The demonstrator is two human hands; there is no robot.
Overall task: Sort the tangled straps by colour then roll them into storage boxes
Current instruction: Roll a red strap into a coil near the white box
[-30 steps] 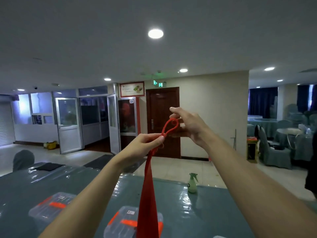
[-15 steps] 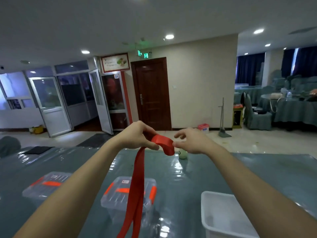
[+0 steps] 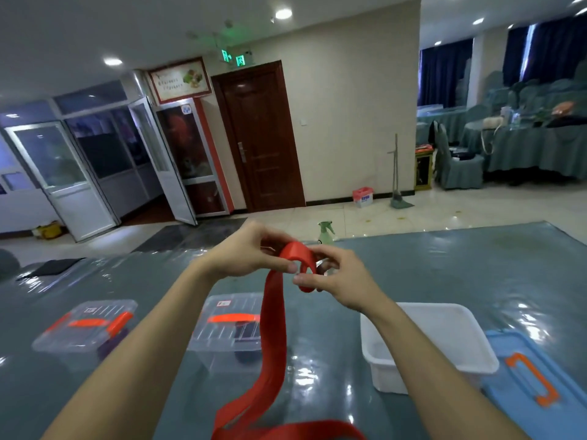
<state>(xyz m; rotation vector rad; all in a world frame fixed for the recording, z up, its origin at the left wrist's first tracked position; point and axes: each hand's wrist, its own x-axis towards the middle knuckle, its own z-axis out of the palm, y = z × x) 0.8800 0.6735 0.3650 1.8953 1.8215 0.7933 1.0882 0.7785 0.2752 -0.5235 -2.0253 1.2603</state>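
Red strap (image 3: 273, 328): top end curled into a small loop, pinched between our left hand (image 3: 244, 253) and right hand (image 3: 337, 281), both with fingers curled on it; the tail hangs to the table (image 3: 460, 265). Nearby we count left clear box (image 3: 85, 327), middle clear box (image 3: 227, 328), white tub (image 3: 444, 309), blue lid (image 3: 508, 347).

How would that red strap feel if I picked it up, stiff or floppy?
Probably floppy: the red strap hangs limp from both hands and folds over itself lower down. It is likely light, since the left hand and right hand hold it with pinching fingers alone. The small coil between them might spring loose if released.
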